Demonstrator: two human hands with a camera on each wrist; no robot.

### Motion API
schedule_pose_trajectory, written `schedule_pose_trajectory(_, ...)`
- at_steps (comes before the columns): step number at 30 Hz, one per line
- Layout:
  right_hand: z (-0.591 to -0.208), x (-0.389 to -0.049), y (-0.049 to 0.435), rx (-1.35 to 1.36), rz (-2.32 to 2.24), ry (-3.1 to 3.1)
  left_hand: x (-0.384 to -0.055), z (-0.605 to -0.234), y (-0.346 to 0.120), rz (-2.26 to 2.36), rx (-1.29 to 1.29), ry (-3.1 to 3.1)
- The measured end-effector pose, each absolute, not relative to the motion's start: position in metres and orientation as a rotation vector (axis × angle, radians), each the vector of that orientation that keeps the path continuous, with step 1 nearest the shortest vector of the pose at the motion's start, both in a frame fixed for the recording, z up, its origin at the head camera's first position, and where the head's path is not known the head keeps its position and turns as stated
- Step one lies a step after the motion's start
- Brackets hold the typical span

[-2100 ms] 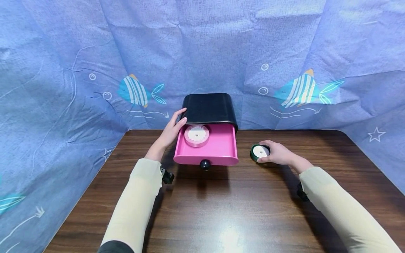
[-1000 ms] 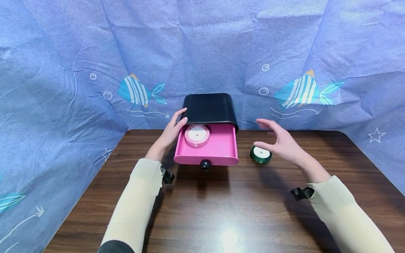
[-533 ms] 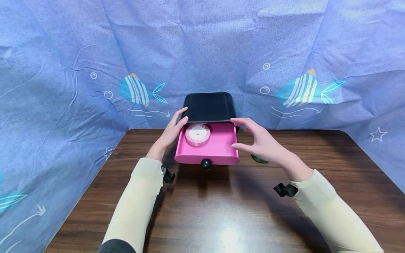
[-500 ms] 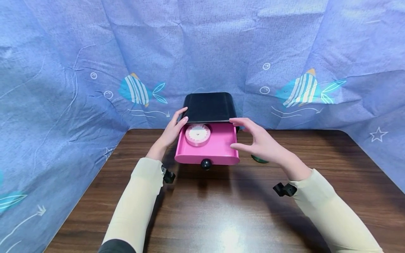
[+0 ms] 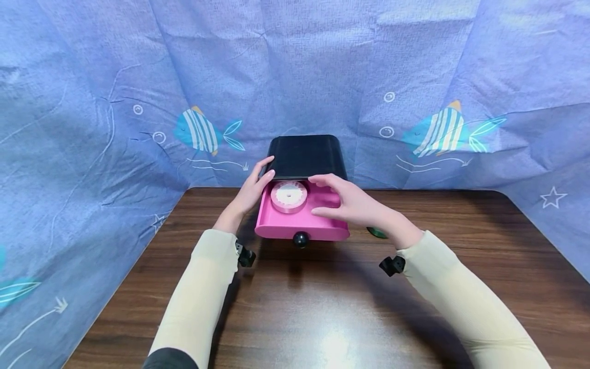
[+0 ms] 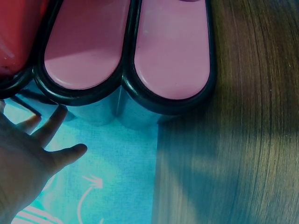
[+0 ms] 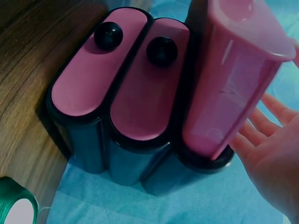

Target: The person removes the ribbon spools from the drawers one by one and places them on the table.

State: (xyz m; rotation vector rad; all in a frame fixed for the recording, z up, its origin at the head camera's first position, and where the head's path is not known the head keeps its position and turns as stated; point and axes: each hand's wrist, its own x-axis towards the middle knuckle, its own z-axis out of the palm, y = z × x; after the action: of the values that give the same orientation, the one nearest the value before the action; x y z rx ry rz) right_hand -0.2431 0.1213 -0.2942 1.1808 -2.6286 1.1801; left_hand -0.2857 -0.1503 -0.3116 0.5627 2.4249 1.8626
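A black cabinet [image 5: 306, 156] stands at the back of the table, its pink top drawer [image 5: 301, 233] pulled out toward me. On the drawer's left side lies a pink ribbon spool [image 5: 289, 196] with a white face. My left hand [image 5: 251, 193] rests against the cabinet's left side, fingers extended. Over the drawer's right part, my right hand [image 5: 349, 202] holds nothing; thumb and fingers are spread apart, tips just right of the spool. A green ribbon spool [image 7: 19, 205] sits on the table to the right, mostly hidden behind my right forearm in the head view.
Two lower pink drawers with black knobs [image 7: 108, 36] are pushed in, seen in the right wrist view. Dark wooden table [image 5: 295, 307] surrounds the cabinet. A blue cloth with fish prints [image 5: 198, 130] hangs right behind the table.
My right hand has let go of the green ribbon spool, lifted, and moved left over the open drawer. The green spool stays on the table; my left hand has kept its place.
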Motion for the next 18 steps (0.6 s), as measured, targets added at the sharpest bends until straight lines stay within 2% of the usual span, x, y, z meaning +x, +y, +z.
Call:
schedule_pose_trajectory(6,-0.297,-0.251,0.108,1.245,1.222,-2.63,-0.288,-0.315,-0.151,1.872,0.585,2.426)
schedule_pose_trajectory(12,-0.298,-0.256,0.096,1.24,1.001,-2.72,-0.308,-0.336,-0.155,1.922,0.593,2.415)
schedule_pose_trajectory(18,-0.3,-0.258,0.092,1.222,0.896,-2.762,-0.31,-0.34,-0.155,1.928,0.602,2.444)
